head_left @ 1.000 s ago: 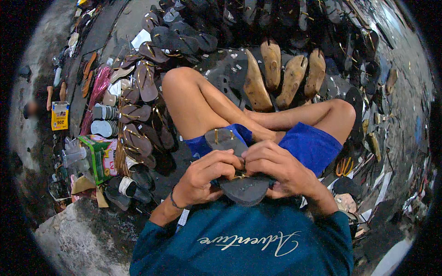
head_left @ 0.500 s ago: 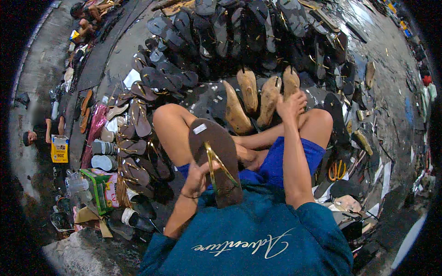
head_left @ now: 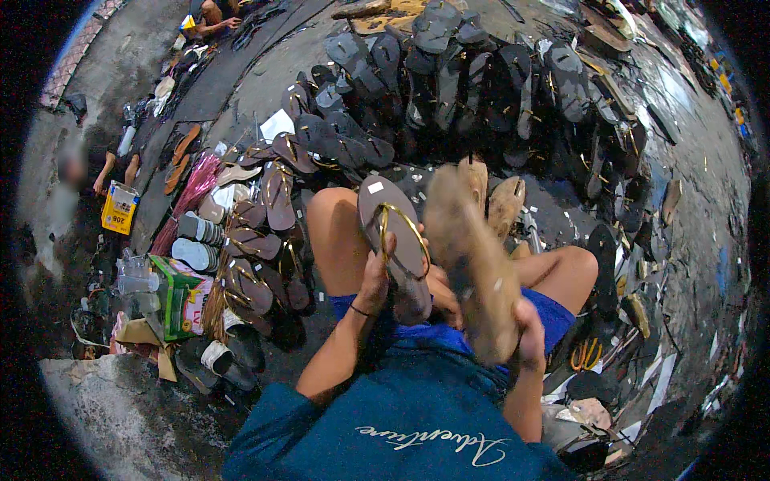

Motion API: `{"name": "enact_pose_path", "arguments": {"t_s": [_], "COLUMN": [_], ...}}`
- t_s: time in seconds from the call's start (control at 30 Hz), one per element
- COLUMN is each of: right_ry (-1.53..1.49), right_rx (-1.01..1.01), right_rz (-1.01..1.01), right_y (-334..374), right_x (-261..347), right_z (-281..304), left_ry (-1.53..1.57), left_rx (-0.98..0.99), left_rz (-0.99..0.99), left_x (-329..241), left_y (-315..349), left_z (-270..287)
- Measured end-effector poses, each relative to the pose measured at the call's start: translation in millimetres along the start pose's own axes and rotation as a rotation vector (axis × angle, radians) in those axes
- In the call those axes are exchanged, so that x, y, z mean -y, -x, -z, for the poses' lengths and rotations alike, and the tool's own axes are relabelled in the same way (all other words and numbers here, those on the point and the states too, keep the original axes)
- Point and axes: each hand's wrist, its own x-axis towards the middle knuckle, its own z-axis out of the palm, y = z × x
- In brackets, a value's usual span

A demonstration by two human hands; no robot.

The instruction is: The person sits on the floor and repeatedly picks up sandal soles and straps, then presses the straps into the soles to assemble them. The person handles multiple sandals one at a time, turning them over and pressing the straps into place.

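My left hand [head_left: 375,280] is closed round the side of a brown flip-flop [head_left: 407,240] with gold straps and a small white label on its toe end. Its top faces up. Beside it, my right hand [head_left: 529,333] grips a long wooden shoe last [head_left: 473,268], smeared by motion. The last hangs over my lap, close to the flip-flop but apart from it. Beyond it, between my knees, stand another wooden last [head_left: 507,206] and a partly hidden wooden last [head_left: 475,178].
Many dark sandals [head_left: 449,88] lie in an arc ahead. More brown flip-flops [head_left: 249,284] lie to my left, near a green box [head_left: 180,297] and a yellow box [head_left: 120,208]. Orange-yellow handled tools [head_left: 587,355] lie at my right. At the far left another person's limbs show.
My right hand has lifted a wooden last from the group and brought it back over my lap. The flip-flop in my left hand has moved slightly away from my chest. The view has shifted.
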Motion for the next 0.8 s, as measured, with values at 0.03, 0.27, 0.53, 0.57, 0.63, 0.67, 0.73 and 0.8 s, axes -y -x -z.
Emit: {"name": "enact_pose_path", "arguments": {"t_s": [0.03, 0.27, 0.53, 0.57, 0.63, 0.67, 0.73, 0.8], "right_ry": [0.052, 1.203, 1.329, 1.341, 1.341, 1.343, 1.333, 1.279], "right_rx": [0.048, 0.029, 0.018, 0.003, -0.030, -0.053, -0.085, -0.129], "right_rz": [-0.011, 0.403, 0.431, 0.463, 0.540, 0.564, 0.623, 0.693], "right_y": [15.7, 17.9, 25.2, 23.6, 8.8, -0.6, -17.7, -33.1], "right_x": [6.6, -18.2, -16.4, -19.6, -33.8, -35.0, -42.3, -51.2], "right_z": [-20.6, -94.1, -104.0, -104.5, -111.9, -114.5, -122.0, -132.5], "left_ry": [-0.015, 0.462, 0.598, 0.507, 0.408, 0.386, 0.359, 0.281], "left_rx": [-0.063, 0.169, 0.111, 0.082, 0.024, -0.030, -0.050, -0.085], "left_rz": [-0.006, 0.011, -0.025, 0.006, 0.000, 0.007, 0.020, 0.016], "left_x": [-3.4, 13.4, 13.2, 17.3, 25.6, 22.0, 17.3, 15.2], "left_y": [-2.3, 15.3, 26.1, 26.0, 27.3, 28.0, 30.6, 28.4], "left_z": [1.9, 8.4, 12.3, 10.2, 12.6, 2.0, 1.5, 5.4]}}
